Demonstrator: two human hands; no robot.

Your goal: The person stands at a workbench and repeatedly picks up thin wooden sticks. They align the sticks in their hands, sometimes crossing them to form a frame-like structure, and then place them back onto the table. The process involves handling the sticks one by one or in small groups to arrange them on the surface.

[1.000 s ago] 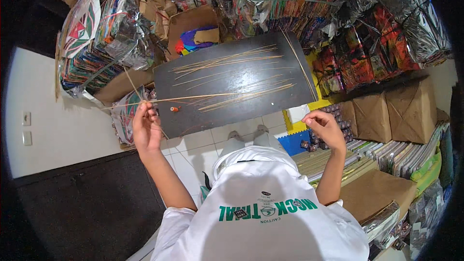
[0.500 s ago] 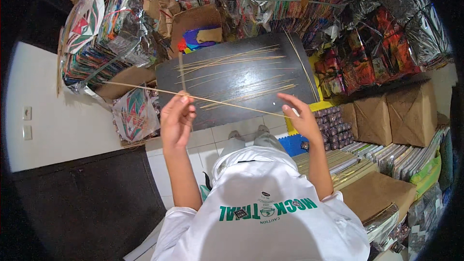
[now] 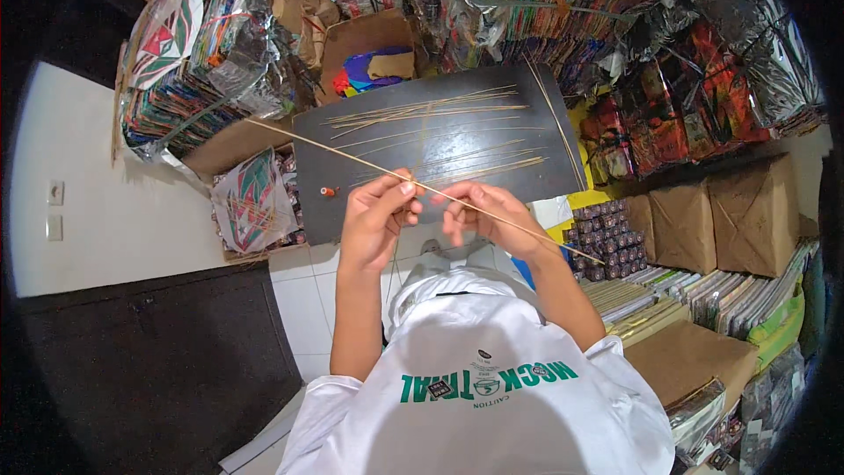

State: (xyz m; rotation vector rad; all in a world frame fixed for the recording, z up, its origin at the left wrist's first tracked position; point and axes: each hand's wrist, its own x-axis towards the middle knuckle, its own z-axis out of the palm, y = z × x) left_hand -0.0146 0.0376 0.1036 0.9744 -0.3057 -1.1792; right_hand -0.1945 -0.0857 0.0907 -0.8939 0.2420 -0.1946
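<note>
My left hand is closed in a pinch over the table's near edge, gripping a long thin bamboo stick. The stick slants from the upper left down to the lower right, passing across my right hand. A second stick, faint and blurred, crosses it nearly upright at the left fingertips. Close by, my right hand has its fingers bent and apart; any thread between them is too fine to make out. On the dark table, several loose bamboo sticks lie spread in rows.
A small orange spool is at the table's left. Behind stands an open cardboard box with coloured material. Bundled stacks rise at the left, wrapped red-black packs and brown parcels at the right. A patterned kite-like sheet leans beside the table.
My right hand has moved left, close to my left hand, which has shifted slightly right and down. The held stick slants more steeply, and the orange spool has come into sight.
</note>
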